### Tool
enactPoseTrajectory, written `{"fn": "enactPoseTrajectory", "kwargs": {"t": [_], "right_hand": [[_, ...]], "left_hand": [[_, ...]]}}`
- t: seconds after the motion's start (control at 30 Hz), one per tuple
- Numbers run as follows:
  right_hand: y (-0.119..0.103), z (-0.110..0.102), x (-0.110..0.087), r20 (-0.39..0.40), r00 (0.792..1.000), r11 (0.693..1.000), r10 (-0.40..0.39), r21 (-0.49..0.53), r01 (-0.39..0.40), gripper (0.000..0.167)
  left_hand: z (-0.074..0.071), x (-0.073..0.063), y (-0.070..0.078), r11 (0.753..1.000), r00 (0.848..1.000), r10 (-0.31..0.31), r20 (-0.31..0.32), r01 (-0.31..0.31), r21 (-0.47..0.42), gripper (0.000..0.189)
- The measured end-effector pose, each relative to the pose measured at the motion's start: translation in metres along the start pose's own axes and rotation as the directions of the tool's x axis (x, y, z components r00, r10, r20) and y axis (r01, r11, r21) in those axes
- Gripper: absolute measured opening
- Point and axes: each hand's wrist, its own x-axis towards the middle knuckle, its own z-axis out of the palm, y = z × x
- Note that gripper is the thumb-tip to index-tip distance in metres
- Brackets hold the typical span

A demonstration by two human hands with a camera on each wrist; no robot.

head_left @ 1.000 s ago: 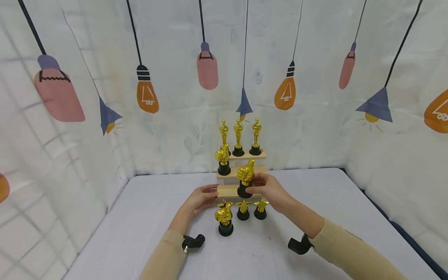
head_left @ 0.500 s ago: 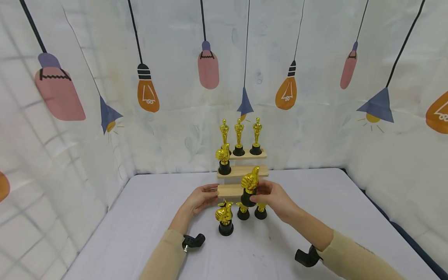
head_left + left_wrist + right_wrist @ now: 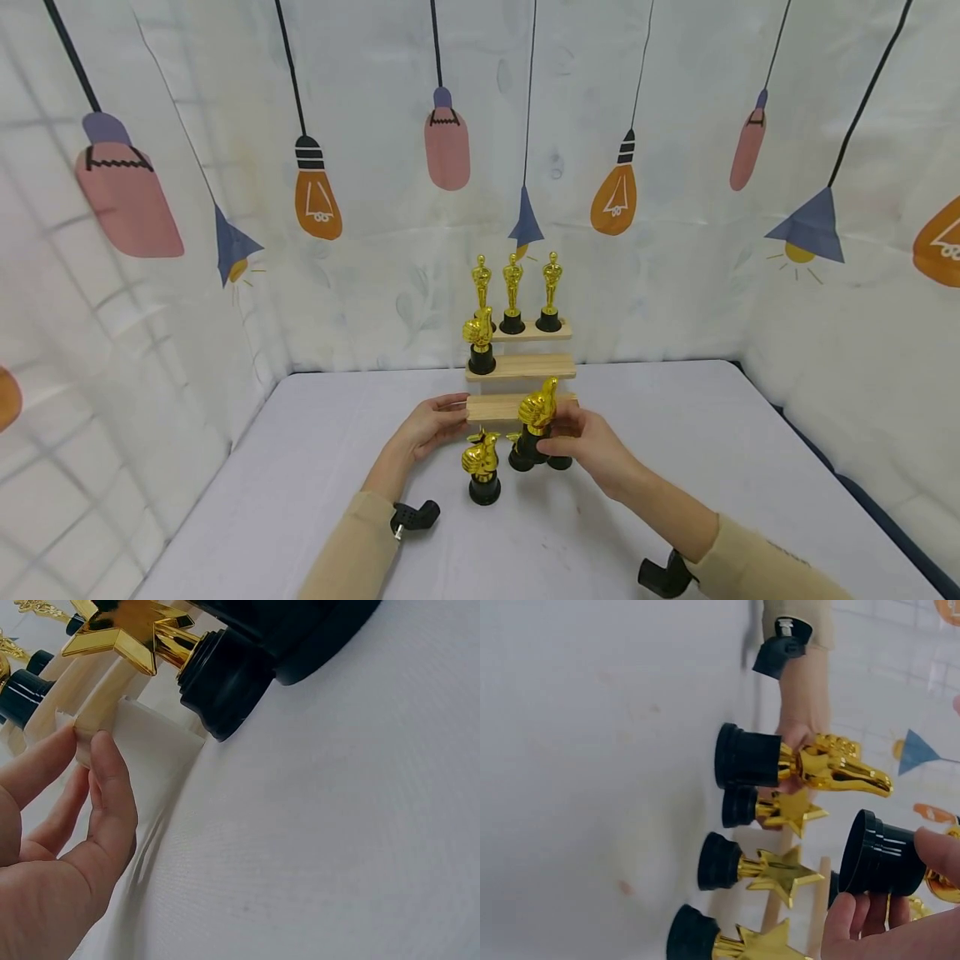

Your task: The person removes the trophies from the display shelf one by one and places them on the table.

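Note:
My right hand (image 3: 596, 450) holds a gold thumbs-up trophy (image 3: 537, 410) by its black base, off the table, in front of the lowest step. In the right wrist view, the fingers and thumb are around that black base (image 3: 881, 859). My left hand (image 3: 429, 427) pinches the left end of the lowest wooden step (image 3: 491, 407); the left wrist view shows thumb and fingers on the step's end (image 3: 97, 712). Another thumbs-up trophy (image 3: 483, 486) stands on the table before the steps. Behind it are star trophies (image 3: 784, 874), partly hidden in the head view.
Three gold figure trophies (image 3: 512, 287) stand on the top step (image 3: 531, 335). One thumbs-up trophy (image 3: 481, 358) is at the left of the middle step (image 3: 536, 365). A white cloth covers the table (image 3: 337, 450), and a lamp-patterned curtain (image 3: 360, 308) hangs behind.
My right hand has lowered the thumbs-up trophy from in front of the lowest step, slightly rightward, to before the star trophies. My left hand stays at the step's end.

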Motion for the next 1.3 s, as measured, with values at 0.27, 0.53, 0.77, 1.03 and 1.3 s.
{"fn": "enactPoseTrajectory", "kwargs": {"t": [0.27, 0.53, 0.77, 1.03, 1.3], "right_hand": [[0.012, 0.004, -0.004, -0.027, 0.999, 1.000, 0.031, 0.000, -0.031, 0.051], [0.018, 0.010, -0.006, -0.043, 0.998, 0.999, 0.046, 0.013, -0.046, 0.052], [0.030, 0.016, -0.010, -0.050, 0.996, 0.998, 0.070, -0.001, -0.070, 0.051], [0.041, 0.020, -0.010, -0.044, 0.997, 0.998, 0.060, -0.007, -0.060, 0.051], [0.053, 0.023, -0.009, -0.061, 0.993, 0.995, 0.096, 0.000, -0.096, 0.053]], "left_hand": [[0.000, 0.001, 0.000, 1.000, 1.000, -0.010, -0.013, 0.010, -0.010, 0.051], [0.001, 0.001, 0.000, 1.000, 1.000, 0.001, -0.015, -0.001, 0.006, 0.050], [0.000, 0.001, -0.001, 1.000, 1.000, -0.003, -0.013, 0.003, 0.003, 0.051], [0.001, 0.001, 0.000, 1.000, 1.000, 0.007, -0.010, -0.007, 0.010, 0.051], [0.000, 0.002, -0.002, 1.000, 1.000, 0.009, -0.008, -0.009, 0.024, 0.051]]}}
